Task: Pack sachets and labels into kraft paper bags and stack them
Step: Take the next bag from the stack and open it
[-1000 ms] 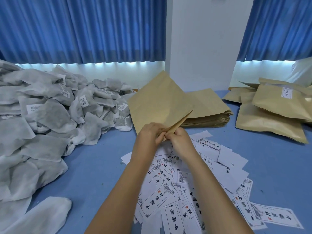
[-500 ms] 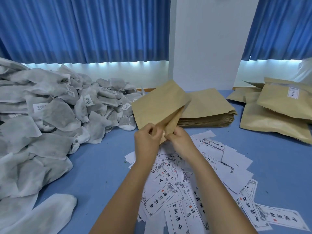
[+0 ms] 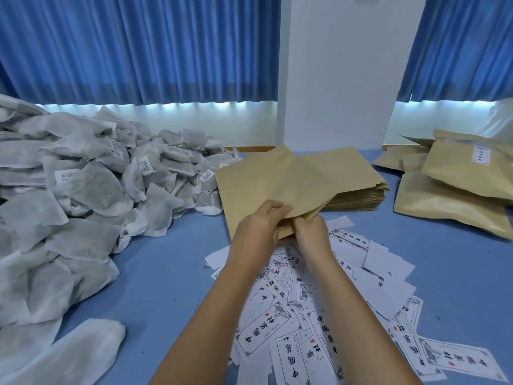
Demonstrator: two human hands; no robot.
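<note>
A flat brown kraft paper bag [image 3: 273,177] is held at its near edge by both hands, raised above the blue table top [image 3: 166,273]. The fingers of the left hand [image 3: 261,227] are curled over that edge and closed on the paper. The right hand [image 3: 311,234] is closed on the same edge just beside the left, with the paper pinched in its bent fingers. Whether the bag's mouth is parted cannot be told. The far part of the bag is tilted away over a low stack of empty brown kraft paper bags [image 3: 358,197], and whether the two touch cannot be told. Under the forearms, a loose spread of white paper labels with black printed characters [image 3: 319,304] is scattered across the table. A large heap of white non-woven sachets with small tags [image 3: 83,190] is piled along the left side. At the right, well apart from the hands, filled brown kraft bags [image 3: 449,201] are stacked, the top one bearing a small white sticker. Blue pleated curtains [image 3: 138,45] and a white pillar [image 3: 338,65] are seen behind the table.
</note>
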